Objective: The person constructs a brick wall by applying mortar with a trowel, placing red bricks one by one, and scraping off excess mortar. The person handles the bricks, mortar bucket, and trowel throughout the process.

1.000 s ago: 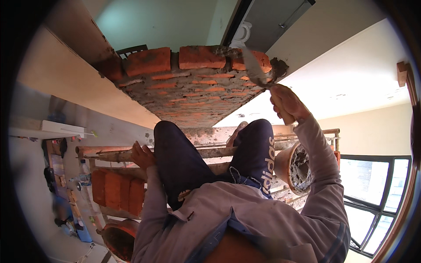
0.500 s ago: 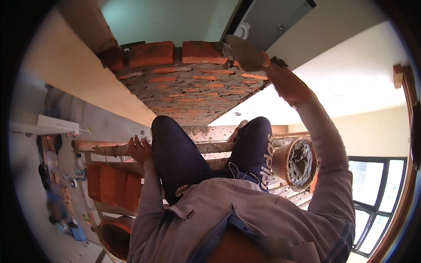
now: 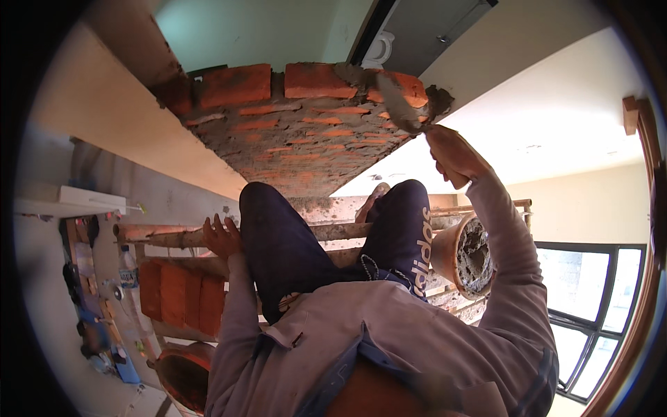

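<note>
My right hand (image 3: pixel 455 154) grips a trowel (image 3: pixel 396 103) at the right end of a brick wall (image 3: pixel 295 149). The blade is tilted and held against the face of the rightmost top brick (image 3: pixel 414 87). Grey mortar (image 3: pixel 439 101) bulges out at that brick's outer end. Two more bricks in the top course, a middle brick (image 3: pixel 316 80) and a left brick (image 3: pixel 236 85), have mortar between them. Beside my left knee, my left hand (image 3: pixel 222 238) is open, fingers apart, by a wooden pole (image 3: pixel 174 238); whether it bears on the pole I cannot tell.
A bucket of mortar (image 3: pixel 474 257) stands at my right thigh. Stacked bricks (image 3: pixel 182 297) lie to my left, with a plastic bottle (image 3: pixel 128 267) beyond and another bucket (image 3: pixel 184 379) below. Scaffold poles (image 3: pixel 340 232) run under my legs. A window (image 3: pixel 590 313) is at right.
My right hand has come down and toward me, and the trowel blade has turned from lying over the wall's top to the brick's face. My left hand stays put.
</note>
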Tool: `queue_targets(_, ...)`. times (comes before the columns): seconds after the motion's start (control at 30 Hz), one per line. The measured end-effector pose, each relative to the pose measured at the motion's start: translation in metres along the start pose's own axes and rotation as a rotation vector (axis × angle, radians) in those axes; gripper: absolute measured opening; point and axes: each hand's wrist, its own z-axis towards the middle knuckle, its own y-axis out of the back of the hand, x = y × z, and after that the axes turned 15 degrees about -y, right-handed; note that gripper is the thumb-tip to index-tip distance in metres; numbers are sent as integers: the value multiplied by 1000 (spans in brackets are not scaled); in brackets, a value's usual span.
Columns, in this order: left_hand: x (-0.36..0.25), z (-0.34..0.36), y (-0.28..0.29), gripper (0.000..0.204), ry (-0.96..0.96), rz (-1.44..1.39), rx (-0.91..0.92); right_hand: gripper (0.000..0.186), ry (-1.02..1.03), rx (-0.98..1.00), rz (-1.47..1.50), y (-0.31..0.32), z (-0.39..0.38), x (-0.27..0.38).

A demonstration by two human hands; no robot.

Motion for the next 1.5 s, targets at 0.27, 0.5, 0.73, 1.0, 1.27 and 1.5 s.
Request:
queue_targets(0.27,-6,4,-1,41,-19,28,35,26,-79,135,101,-23,29,54)
queue_targets(0.5,-10,7,3,40,3,-59,7,36,571,-478,-928,63,32,-23)
queue_targets(0.73,-6,5,3,40,-7,-4,81,37,627,-895,-1345,44,70,126)
queue_targets(1.0,4,1,7,39,-46,-32,24,34,448,-765,-1515,91,64,142)
queue_targets(1.27,-6,6,6,43,-9,-7,84,31,941,-713,-1180,73,8,31)
queue_targets(1.5,3,8,3,43,-37,18,91,44,516,-745,-1224,30,32,27)
